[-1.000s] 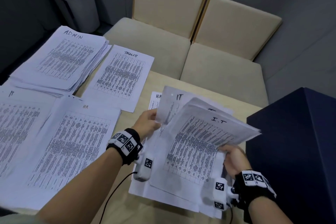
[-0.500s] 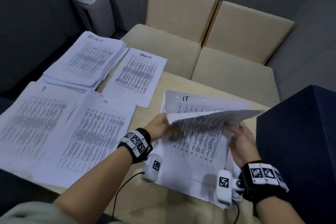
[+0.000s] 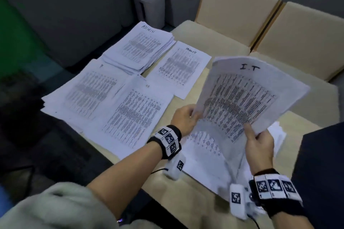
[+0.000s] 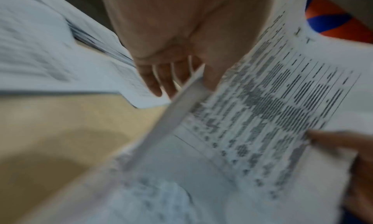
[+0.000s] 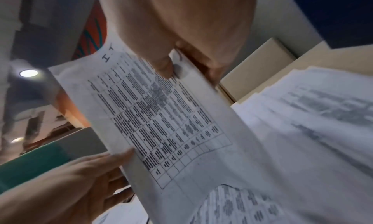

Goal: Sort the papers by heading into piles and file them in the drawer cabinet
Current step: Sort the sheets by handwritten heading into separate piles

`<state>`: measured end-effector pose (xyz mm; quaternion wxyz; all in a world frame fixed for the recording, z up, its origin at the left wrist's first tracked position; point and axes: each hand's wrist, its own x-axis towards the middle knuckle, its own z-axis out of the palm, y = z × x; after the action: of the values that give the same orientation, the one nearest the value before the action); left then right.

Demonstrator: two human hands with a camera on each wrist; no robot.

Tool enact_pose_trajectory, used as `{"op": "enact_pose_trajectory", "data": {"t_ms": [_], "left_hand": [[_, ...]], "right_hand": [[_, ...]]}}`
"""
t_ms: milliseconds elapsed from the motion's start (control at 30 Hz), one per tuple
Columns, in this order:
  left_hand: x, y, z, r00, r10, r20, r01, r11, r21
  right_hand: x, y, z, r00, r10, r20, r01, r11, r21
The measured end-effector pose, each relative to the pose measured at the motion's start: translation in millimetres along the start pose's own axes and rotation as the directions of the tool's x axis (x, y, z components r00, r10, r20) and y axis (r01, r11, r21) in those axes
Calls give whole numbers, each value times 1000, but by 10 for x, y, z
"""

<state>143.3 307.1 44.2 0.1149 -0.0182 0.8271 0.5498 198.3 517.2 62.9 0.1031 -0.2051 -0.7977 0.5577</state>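
Several sheets headed "I.T" [image 3: 249,96] are up off the worktop [image 3: 188,188] right now, a thin sheaf held tilted above the unsorted heap [image 3: 202,152]. The right hand [image 3: 259,147] has its grip closed on the near bottom edge, thumb on top of the print, fingers under. The left hand [image 3: 186,119] steadies the left edge, fingers under the sheaf, its grip closed lightly on that edge. Paper like this looks light and floppy: the sheaf bows between the two hands and its far end droops, so I judge it needs a hold on two edges, or a pinch mid-edge with the sheets squared, else loose pages may slide and fan out. Its long axis runs from the right hand away and up, heading at the far end, print facing the person. Over on the left lies the sorted IT pile [image 3: 87,95], well apart, beside the HR pile [image 3: 137,115], with the ADMIN pile [image 3: 143,46] behind.
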Motion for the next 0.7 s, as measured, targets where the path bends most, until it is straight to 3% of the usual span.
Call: {"op": "enact_pose_trajectory", "data": {"t_ms": [133, 233, 367, 500, 533, 600, 700], "left_hand": [[-191, -190, -526, 983, -5, -182, -9, 997, -80], [-313, -427, -1163, 925, -75, -373, 36, 993, -108], [-499, -901, -2230, 829, -136, -542, 147, 989, -23], [-734, -1486, -3326, 753, -189, -631, 259, 966, 20], [-761, -1656, -3581, 745, -208, -634, 284, 959, 18], [-744, -1984, -4011, 748, -247, -616, 326, 945, 16], [-544, -2273, -4442, 762, -282, -582, 385, 921, 58]], "right_hand": [[-123, -223, 316, 993, -57, 107, 44, 992, 117], [-253, -236, 689, 954, 23, 299, -104, 961, 257], [-408, -40, 1195, 808, 248, 535, -276, 961, -29], [-597, 215, 1600, 627, 505, 593, -497, 845, -194], [-641, 287, 1662, 604, 549, 578, -546, 813, -202], [-735, 398, 1722, 619, 605, 501, -583, 781, -222], [-832, 392, 1808, 706, 608, 363, -594, 787, -163]]}}
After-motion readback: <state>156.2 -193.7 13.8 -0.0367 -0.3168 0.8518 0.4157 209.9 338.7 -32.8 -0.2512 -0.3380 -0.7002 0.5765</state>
